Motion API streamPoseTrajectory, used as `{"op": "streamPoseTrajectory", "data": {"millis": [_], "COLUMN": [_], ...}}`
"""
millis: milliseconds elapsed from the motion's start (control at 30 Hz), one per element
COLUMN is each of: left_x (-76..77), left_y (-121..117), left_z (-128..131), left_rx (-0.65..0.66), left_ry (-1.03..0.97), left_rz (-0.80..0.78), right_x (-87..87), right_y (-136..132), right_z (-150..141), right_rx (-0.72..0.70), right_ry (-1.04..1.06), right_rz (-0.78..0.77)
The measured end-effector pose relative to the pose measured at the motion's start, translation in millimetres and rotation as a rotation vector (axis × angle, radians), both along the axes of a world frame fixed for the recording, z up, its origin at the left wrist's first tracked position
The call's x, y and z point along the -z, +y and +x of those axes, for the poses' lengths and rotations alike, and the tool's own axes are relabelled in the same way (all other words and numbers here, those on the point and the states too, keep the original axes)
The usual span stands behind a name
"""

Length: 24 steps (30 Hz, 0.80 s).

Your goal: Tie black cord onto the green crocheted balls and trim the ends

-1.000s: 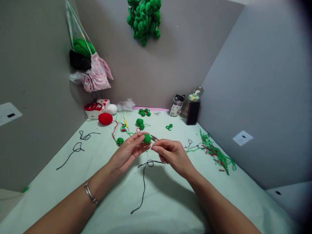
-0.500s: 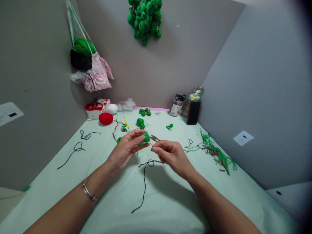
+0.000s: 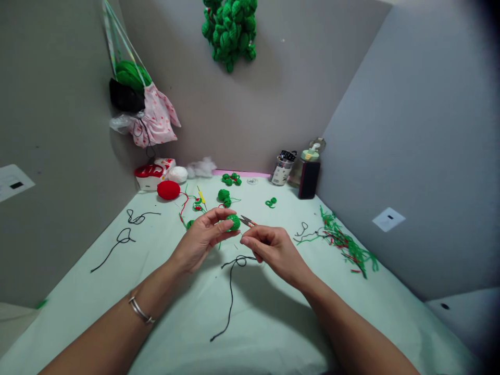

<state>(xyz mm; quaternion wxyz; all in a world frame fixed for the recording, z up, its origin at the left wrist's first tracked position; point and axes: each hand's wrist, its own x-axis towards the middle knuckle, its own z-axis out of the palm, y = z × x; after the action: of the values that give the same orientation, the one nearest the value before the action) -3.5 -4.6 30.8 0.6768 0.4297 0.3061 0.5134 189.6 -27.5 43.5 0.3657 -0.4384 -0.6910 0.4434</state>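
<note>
Your left hand (image 3: 199, 242) has the green crocheted piece (image 3: 234, 223) pinched between thumb and fingers, the fingers curved around its far and near sides, so that its rounded face shows toward the right. Your right hand (image 3: 275, 253) is nearly closed, thumb against forefinger, with the small snips (image 3: 247, 221) held in it; something thin and pale at the fingertips is too fine to identify.

The green piece lies just left of the blade tips, with a narrow gap between. The snips' long axis runs from your right hand toward the far left, aimed at the piece, and the left hand is the nearer, being in contact with it.

On the near side of your hands, a black cord (image 3: 231, 297) trails over the table cover (image 3: 187, 323). Farther off sit a green bundle (image 3: 224, 196) and, to the far left, a red yarn ball (image 3: 169, 190). Yarn scraps (image 3: 347, 245) lie heaped well to the right.
</note>
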Motion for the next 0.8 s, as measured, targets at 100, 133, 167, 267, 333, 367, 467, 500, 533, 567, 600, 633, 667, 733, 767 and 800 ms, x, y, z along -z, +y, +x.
{"op": "streamPoseTrajectory", "data": {"millis": [100,133,167,267,333,367,467,500,533,567,600,633,667,733,767,800], "left_x": [-0.6,-0.4,0.1,2.9,4.7,5.3,4.2,3.1,1.7,0.2,-1.4,-3.0,-4.5,-7.1,-8.1,-8.8], "left_y": [0.6,0.5,0.2,-1.9,-3.4,-3.9,-3.9,-3.5,-3.1,-2.9,-2.9,-3.2,-3.9,-6.1,-7.6,-9.2], "left_z": [-0.2,0.1,0.5,2.2,3.1,3.2,1.9,0.9,-0.3,-1.5,-2.7,-3.7,-4.5,-5.3,-5.2,-4.7], "left_rx": [-0.001,-0.005,-0.006,-0.011,-0.031,-0.039,-0.043,-0.045,-0.049,-0.051,-0.051,-0.048,-0.045,-0.046,-0.051,-0.051], "left_ry": [0.006,0.008,0.016,0.089,0.151,0.172,0.188,0.189,0.191,0.192,0.191,0.187,0.182,0.173,0.175,0.181], "left_rz": [0.006,0.011,0.018,0.079,0.139,0.161,0.17,0.17,0.175,0.185,0.198,0.212,0.226,0.255,0.272,0.289], "right_x": [0.6,0.7,0.9,2.5,4.0,4.4,2.7,1.4,0.1,-1.1,-1.8,-2.1,-2.0,-1.3,-1.1,-1.3], "right_y": [0.2,0.3,0.3,0.9,2.0,2.8,4.7,5.2,5.6,6.1,6.6,7.1,7.7,8.6,8.6,8.2], "right_z": [-0.1,-0.5,-1.0,-3.0,-4.1,-4.4,-3.2,-2.3,-1.1,0.2,1.5,2.7,3.8,5.5,6.0,6.4], "right_rx": [0.008,0.012,0.018,0.045,0.064,0.069,0.022,-0.017,-0.061,-0.103,-0.134,-0.153,-0.158,-0.14,-0.125,-0.111], "right_ry": [0.0,-0.004,-0.009,-0.005,0.012,0.023,0.083,0.114,0.152,0.191,0.228,0.256,0.276,0.29,0.286,0.281], "right_rz": [0.014,0.021,0.027,0.035,0.029,0.022,-0.021,-0.045,-0.075,-0.108,-0.141,-0.17,-0.189,-0.198,-0.194,-0.189]}}
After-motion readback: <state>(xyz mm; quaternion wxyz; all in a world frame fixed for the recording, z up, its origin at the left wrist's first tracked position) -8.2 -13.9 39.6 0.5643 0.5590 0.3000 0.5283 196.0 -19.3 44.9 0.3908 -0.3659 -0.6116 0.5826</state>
